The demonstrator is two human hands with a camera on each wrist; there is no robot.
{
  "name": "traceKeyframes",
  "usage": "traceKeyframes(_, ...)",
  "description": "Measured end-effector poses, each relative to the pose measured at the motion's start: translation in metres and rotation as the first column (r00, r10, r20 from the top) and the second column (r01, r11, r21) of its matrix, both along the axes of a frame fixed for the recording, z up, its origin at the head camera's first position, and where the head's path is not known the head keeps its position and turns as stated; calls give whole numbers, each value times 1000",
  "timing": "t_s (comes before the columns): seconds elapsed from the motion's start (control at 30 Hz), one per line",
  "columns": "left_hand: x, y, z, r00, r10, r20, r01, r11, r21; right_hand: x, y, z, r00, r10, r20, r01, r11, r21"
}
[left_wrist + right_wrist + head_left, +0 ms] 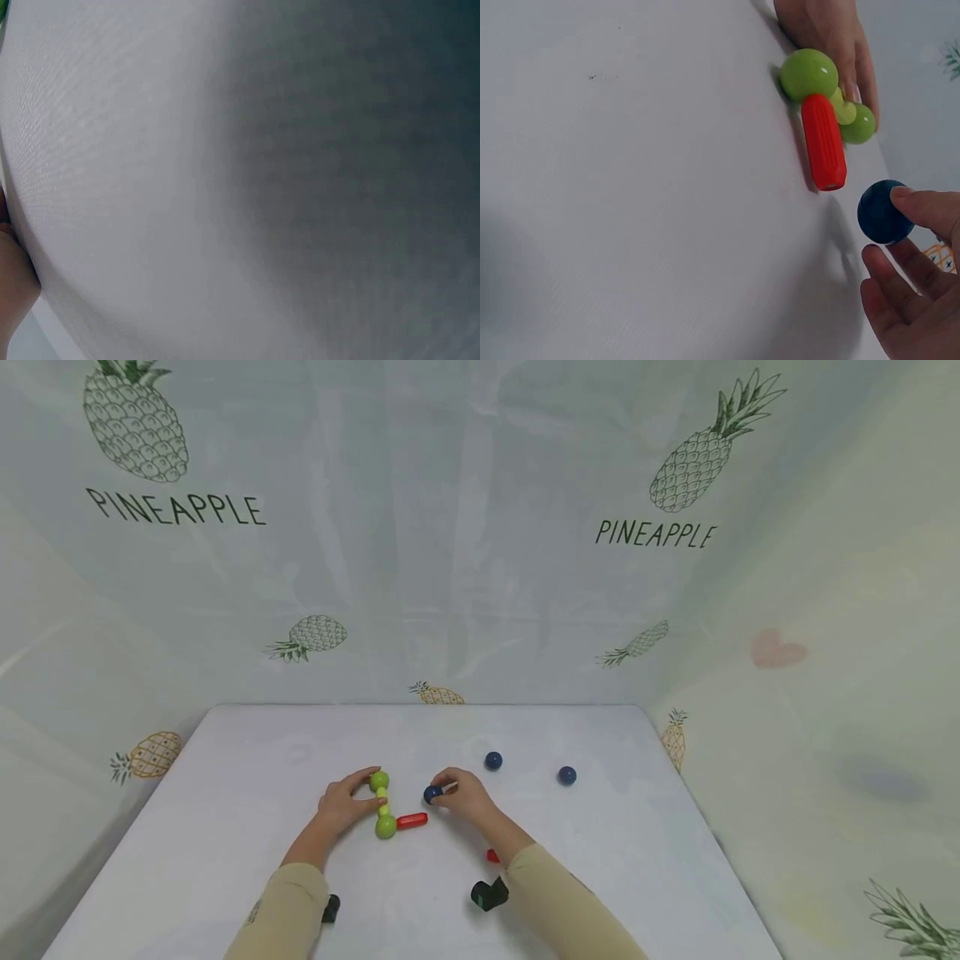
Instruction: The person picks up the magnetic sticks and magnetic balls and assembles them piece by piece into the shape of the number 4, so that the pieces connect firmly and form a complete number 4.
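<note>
My left hand [345,806] holds a piece made of two green balls [386,827] joined by a yellow rod [383,802]. Its thumb lies at the rod and its fingers reach the far ball. From the near ball a ridged red rod [823,142] sticks out, its end pointing right in the head view. Just beyond that end, my right hand [463,797] pinches a dark blue ball [883,214] between thumb and fingers. The left wrist view shows mostly table surface and blur, with part of a hand [16,289] at the left edge.
Two more blue balls, one [493,761] near the middle and one [567,776] to the right, lie farther back on the white table [637,860]. A red piece [492,856] and a dark connector [489,894] show beside the right forearm. Another dark piece [331,908] is by the left sleeve.
</note>
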State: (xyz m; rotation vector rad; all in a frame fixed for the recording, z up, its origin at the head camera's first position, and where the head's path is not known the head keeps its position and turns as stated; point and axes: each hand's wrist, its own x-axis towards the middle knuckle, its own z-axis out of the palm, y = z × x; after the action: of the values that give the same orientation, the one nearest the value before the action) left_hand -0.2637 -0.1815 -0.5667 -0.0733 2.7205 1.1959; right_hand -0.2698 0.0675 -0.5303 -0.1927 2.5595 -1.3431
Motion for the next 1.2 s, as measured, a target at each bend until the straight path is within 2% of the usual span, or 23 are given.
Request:
traceKeyframes(0.43, 1, -1, 1, 1000, -4, -14, 4, 1000, -16, 3, 3, -5, 999, 47, 3, -47, 999, -19)
traceKeyframes(0.9, -1, -2, -3, 1000, -4, -31, 4, 1000, 0, 6, 6, -11, 999, 45, 20, -45, 999, -14)
traceKeyframes(1.2, -2, -1, -4, 1000, 0, -15, 0, 1000, -4, 13, 9, -7, 999, 47, 18, -47, 999, -2)
